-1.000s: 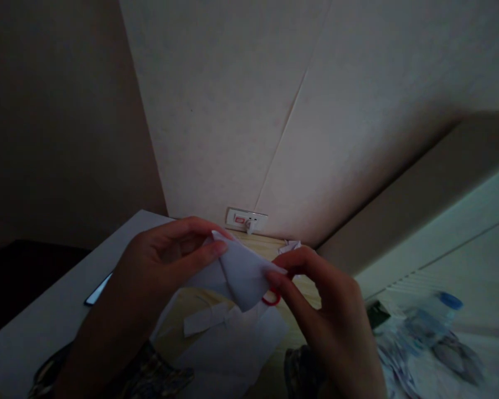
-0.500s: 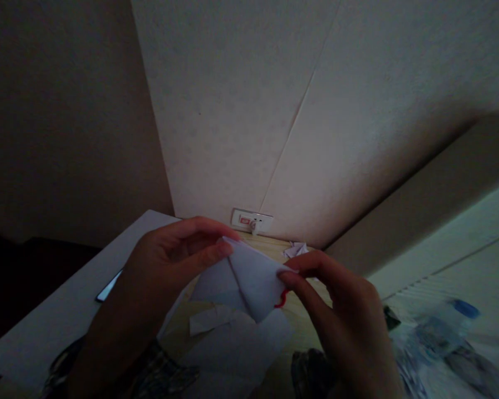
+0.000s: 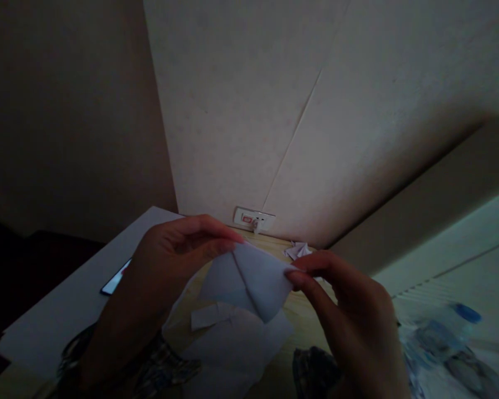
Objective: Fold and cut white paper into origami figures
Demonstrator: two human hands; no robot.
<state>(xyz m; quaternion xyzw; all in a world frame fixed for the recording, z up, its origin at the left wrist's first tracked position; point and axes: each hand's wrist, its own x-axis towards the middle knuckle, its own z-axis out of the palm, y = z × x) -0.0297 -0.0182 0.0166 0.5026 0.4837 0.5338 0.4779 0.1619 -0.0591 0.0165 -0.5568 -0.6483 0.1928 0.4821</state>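
A folded sheet of white paper [image 3: 257, 280] hangs in the air between my two hands, a diagonal crease running down it. My left hand [image 3: 186, 241] pinches its upper left corner between thumb and fingers. At the right corner, the thumb and index finger of my right hand [image 3: 336, 288] close on the paper's edge. Below, a flat white sheet [image 3: 236, 354] and a small paper strip [image 3: 207, 316] lie on the wooden table [image 3: 307, 316].
A folded paper piece [image 3: 298, 250] rests by the wall near a socket [image 3: 255, 219]. Left of my arm, a phone [image 3: 112, 282] lies on a large white sheet [image 3: 53, 310]. A plastic bottle [image 3: 448, 330] with a blue cap stands at the lower right.
The folded paper and both hands have shifted slightly right in view. A red piece that showed by my right fingers is out of sight. Both pinches hold.
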